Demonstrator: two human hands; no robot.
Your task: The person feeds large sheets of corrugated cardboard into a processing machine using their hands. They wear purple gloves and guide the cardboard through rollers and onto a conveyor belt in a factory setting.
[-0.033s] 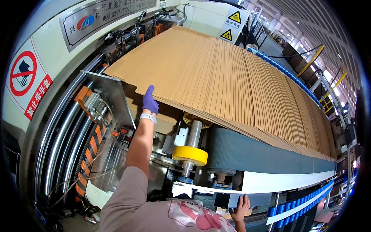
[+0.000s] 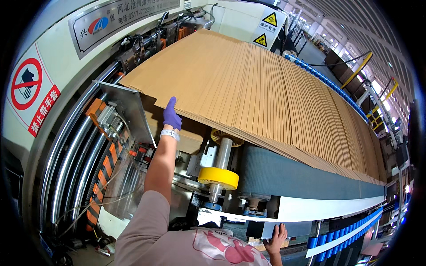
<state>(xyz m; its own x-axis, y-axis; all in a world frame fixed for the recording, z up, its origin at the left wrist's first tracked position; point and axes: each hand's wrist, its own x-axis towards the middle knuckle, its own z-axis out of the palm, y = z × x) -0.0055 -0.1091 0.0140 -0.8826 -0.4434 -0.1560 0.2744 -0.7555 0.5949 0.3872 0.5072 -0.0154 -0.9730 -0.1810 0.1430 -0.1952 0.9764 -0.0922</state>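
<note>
Cardboard sheets point(image 2: 222, 75): brown, overlapped in a long shingled row on the dark belt point(image 2: 301, 177), near-left corner jutting past the belt's end.
Left hand point(image 2: 172, 116): purple glove, at that corner, one digit extended along the near edge (other fingers folded or hidden; can't tell if it's pinching a sheet).
Right hand point(image 2: 276, 239): bare, fingers spread on a grey panel point(image 2: 295, 228) below the belt, no grasp.
Yellow wheel point(image 2: 218, 178): on a metal shaft, between left forearm and belt.
Metal plate point(image 2: 126, 108): tilted, left of the gloved hand.
</note>
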